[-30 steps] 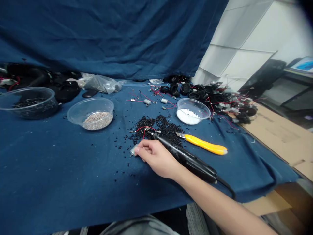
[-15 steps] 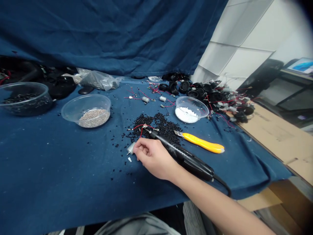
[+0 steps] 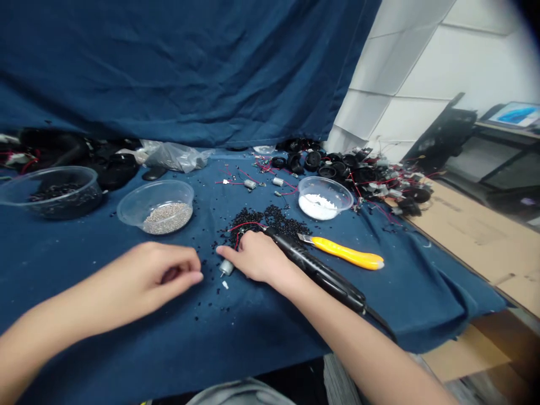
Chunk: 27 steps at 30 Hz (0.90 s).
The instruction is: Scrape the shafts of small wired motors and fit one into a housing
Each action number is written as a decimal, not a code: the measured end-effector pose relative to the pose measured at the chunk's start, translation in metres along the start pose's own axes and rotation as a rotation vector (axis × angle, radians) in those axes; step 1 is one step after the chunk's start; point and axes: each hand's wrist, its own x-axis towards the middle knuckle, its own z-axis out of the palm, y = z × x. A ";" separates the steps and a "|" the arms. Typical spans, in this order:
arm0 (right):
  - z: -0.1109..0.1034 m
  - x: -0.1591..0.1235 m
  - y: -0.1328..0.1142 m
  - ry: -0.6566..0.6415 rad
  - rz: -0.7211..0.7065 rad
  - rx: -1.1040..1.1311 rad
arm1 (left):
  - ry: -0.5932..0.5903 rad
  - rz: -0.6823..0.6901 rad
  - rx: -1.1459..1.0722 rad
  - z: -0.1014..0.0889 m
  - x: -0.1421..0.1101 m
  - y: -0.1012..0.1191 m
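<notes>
My right hand [image 3: 262,256] is low over the cloth, thumb stretched out above a small silver motor [image 3: 226,267]. Its other fingertips point down at the red wires [image 3: 248,224] and are partly hidden; no grip shows. Beside that hand lies a black corded electric screwdriver [image 3: 318,270], its front end near the wires. On the left my left hand [image 3: 164,275] hovers with curled fingers, thumb and forefinger slightly apart, nothing visible between them. A tiny white piece [image 3: 225,285] rests below the motor. Small black pieces [image 3: 282,221] are strewn behind my right hand.
A yellow utility knife [image 3: 348,253] lies right of the screwdriver. Clear bowls hold metal bits [image 3: 166,218], white pieces [image 3: 318,207] and dark parts [image 3: 63,194]. Black housings and wires [image 3: 371,171] are heaped at back right. More motors [image 3: 250,184] lie behind.
My left hand has come into view from the left. My right hand has moved off the motor toward the wires, its thumb now spread. The camera view has tilted slightly.
</notes>
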 end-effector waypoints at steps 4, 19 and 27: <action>-0.002 0.010 0.005 -0.076 0.004 0.078 | -0.284 0.019 0.067 0.023 0.031 0.019; -0.021 0.013 0.015 -0.237 -0.120 0.994 | 0.148 0.159 -0.096 0.045 0.035 0.006; -0.020 0.010 0.018 -0.420 -0.172 1.314 | 0.137 0.152 -0.079 0.044 0.037 0.000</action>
